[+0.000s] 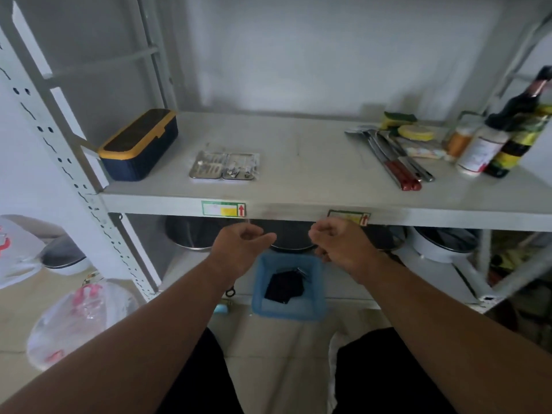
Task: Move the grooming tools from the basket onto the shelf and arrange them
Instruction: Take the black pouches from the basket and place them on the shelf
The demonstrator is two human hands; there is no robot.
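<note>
Both the left hand and right hand hover with loosely curled, empty fingers over the blue basket; next likely reaching for its dark pouch, bound for the shelf.

On the shelf a lidded box stands at the left end, an open grooming kit lies just to its right near the front edge, and at the right end the cutlery lies in front of the sponges, with the bottles beside them on the far right. Below the shelf, pots stand in a row on the lower level, and the basket sits on the floor in front of them with a folded pouch in it. Both hands, left hand and right hand, are above the basket and in front of the shelf edge, and plastic bags lie on the floor at the left of the rack.
</note>
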